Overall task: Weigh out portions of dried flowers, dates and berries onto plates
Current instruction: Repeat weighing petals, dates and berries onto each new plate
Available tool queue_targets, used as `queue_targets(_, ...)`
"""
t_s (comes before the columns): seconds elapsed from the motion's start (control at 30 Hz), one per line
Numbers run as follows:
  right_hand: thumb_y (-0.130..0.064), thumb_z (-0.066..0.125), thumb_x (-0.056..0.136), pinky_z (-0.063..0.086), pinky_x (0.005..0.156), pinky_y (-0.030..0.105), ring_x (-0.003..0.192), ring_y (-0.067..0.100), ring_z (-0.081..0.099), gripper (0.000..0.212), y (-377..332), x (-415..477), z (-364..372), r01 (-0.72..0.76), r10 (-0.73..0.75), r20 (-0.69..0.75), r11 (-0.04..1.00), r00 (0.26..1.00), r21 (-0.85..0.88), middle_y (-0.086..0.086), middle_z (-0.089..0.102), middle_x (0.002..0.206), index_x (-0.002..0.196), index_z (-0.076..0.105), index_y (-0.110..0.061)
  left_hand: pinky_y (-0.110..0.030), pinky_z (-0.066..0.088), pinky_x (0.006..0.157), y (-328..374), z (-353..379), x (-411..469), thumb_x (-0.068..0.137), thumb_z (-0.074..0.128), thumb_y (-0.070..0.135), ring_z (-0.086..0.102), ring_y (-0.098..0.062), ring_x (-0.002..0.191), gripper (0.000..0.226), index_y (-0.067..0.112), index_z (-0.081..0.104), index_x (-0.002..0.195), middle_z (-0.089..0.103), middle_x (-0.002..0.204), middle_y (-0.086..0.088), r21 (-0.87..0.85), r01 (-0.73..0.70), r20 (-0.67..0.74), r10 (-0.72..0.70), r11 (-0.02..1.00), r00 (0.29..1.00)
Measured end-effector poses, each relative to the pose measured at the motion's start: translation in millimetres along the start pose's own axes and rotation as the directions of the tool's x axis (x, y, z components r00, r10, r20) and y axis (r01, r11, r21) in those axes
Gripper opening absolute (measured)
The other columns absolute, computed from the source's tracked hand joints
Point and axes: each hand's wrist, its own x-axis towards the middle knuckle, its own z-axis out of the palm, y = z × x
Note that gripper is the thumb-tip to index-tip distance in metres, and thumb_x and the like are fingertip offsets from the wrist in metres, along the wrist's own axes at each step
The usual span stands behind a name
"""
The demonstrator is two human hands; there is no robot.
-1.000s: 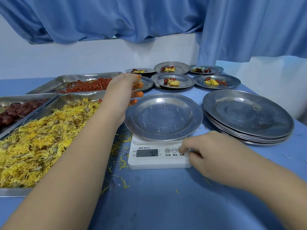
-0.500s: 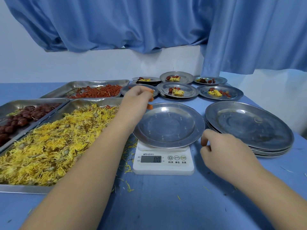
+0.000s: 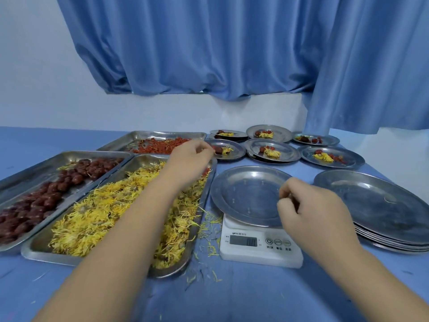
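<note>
A blue curtain (image 3: 232, 54) hangs beyond both hands, and the blue bench (image 3: 232, 298) lies under them. The flower tray (image 3: 37, 253), heaped with yellow flowers (image 3: 97, 217), runs beneath the left forearm. The date tray (image 3: 69, 155) sits just left of it, and the berry tray (image 3: 144, 135) lies beyond the left hand (image 3: 188, 161). A stack (image 3: 383, 205) of bare plates stands right of the right hand (image 3: 311, 208). An empty plate (image 3: 246, 196) sits on a white scale (image 3: 260, 252), between the two hands. Six filled plates (image 3: 272, 153), each with flowers and red fruit, stand beyond both hands, the nearest just beside the left hand. The left hand hovers over the flower tray's far end with its fingers bunched; whether they pinch anything cannot be told. The right hand is over the plate's right rim, fingers curled in, with nothing seen in them. Loose petals (image 3: 209, 226) lie on the bench between the forearms.
</note>
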Motion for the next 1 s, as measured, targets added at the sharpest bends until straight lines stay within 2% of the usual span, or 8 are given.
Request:
queue_targets(0.13, -0.011, 0.054, 0.075, 0.039, 0.045, 0.028, 0.049, 0.017, 0.047, 0.01, -7, 5, 16, 0.054, -0.055, -0.06, 0.998, 0.997, -0.011, -0.006, 0.05, 0.05, 0.069, 0.054, -0.02, -0.024, 0.035, 0.054, -32, -58, 10, 0.097, 0.046, 0.034, 0.056, -0.009, 0.068, 0.022, 0.024, 0.063, 0.089, 0.065, 0.081, 0.008, 0.2, 0.074, -0.115, -0.051, 0.977, 0.992)
queue_targets(0.23, -0.007, 0.058, 0.071, 0.041, 0.039, 0.029, 0.046, 0.019, 0.047, 0.011, -5, -2, 26, 0.132, -0.135, -0.087, 0.991, 0.987, -0.038, -0.006, 0.052, 0.051, 0.068, 0.057, -0.017, -0.025, 0.039, 0.05, -59, -86, 19, 0.098, 0.048, 0.029, 0.055, -0.013, 0.062, 0.018, 0.022, 0.064, 0.098, 0.066, 0.085, 0.002, 0.318, 0.135, -0.066, -0.12, 0.938, 0.991)
queue_targets(0.3, -0.012, 0.053, 0.07, 0.042, 0.038, 0.031, 0.046, 0.019, 0.049, 0.008, -4, -4, 28, 0.16, -0.164, -0.096, 0.986, 0.982, -0.046, -0.006, 0.053, 0.052, 0.067, 0.058, -0.017, -0.03, 0.049, 0.066, -76, -92, 24, 0.098, 0.052, 0.026, 0.062, -0.016, 0.079, 0.019, 0.021, 0.065, 0.11, 0.068, 0.1, 0.001, 0.499, 0.096, 0.065, -0.148, 0.861, 0.987)
queue_targets(0.4, -0.014, 0.051, 0.07, 0.042, 0.038, 0.032, 0.046, 0.019, 0.05, 0.01, -3, -3, 29, 0.175, -0.178, -0.11, 0.984, 0.978, -0.036, -0.007, 0.052, 0.052, 0.067, 0.059, -0.017, -0.03, 0.042, 0.094, -93, -89, 29, 0.094, 0.06, 0.03, 0.058, -0.014, 0.105, 0.03, 0.02, 0.063, 0.123, 0.063, 0.126, 0.0, 0.618, 0.033, 0.23, -0.221, 0.785, 0.948)
queue_targets(0.6, -0.013, 0.051, 0.07, 0.043, 0.039, 0.033, 0.047, 0.02, 0.051, 0.01, -4, -5, 29, 0.177, -0.179, -0.119, 0.984, 0.977, -0.03, -0.007, 0.053, 0.052, 0.068, 0.061, -0.017, -0.028, 0.044, 0.092, -102, -77, 31, 0.089, 0.067, 0.026, 0.058, -0.013, 0.105, 0.032, 0.023, 0.064, 0.12, 0.062, 0.127, 0.0, 0.677, -0.045, 0.292, -0.212, 0.734, 0.933)
queue_targets(0.77, -0.008, 0.056, 0.069, 0.044, 0.039, 0.035, 0.047, 0.019, 0.051, 0.01, 0, -5, 27, 0.158, -0.158, -0.143, 0.987, 0.977, -0.011, -0.006, 0.053, 0.051, 0.069, 0.061, -0.017, -0.021, 0.044, 0.068, -98, -79, 31, 0.082, 0.075, 0.018, 0.059, -0.015, 0.092, 0.039, 0.025, 0.063, 0.119, 0.064, 0.118, -0.004, 0.583, 0.04, 0.227, -0.21, 0.812, 0.951)
queue_targets(0.87, -0.008, 0.056, 0.069, 0.045, 0.04, 0.035, 0.047, 0.019, 0.051, 0.011, 2, -6, 26, 0.148, -0.146, -0.151, 0.989, 0.978, 0.008, -0.006, 0.054, 0.052, 0.069, 0.061, -0.017, -0.027, 0.045, 0.084, -93, -86, 30, 0.078, 0.08, 0.018, 0.058, -0.017, 0.106, 0.043, 0.024, 0.063, 0.117, 0.063, 0.123, -0.003, 0.447, 0.092, 0.176, -0.189, 0.89, 0.966)
queue_targets(1.0, -0.012, 0.051, 0.07, 0.045, 0.041, 0.034, 0.048, 0.019, 0.051, 0.012, 4, -5, 24, 0.136, -0.129, -0.155, 0.99, 0.979, 0.032, -0.007, 0.054, 0.052, 0.07, 0.061, -0.018, -0.032, 0.042, 0.085, -82, -92, 26, 0.081, 0.078, 0.022, 0.056, -0.016, 0.103, 0.031, 0.03, 0.063, 0.108, 0.061, 0.114, 0.0, 0.241, 0.136, 0.12, -0.169, 0.961, 0.978)
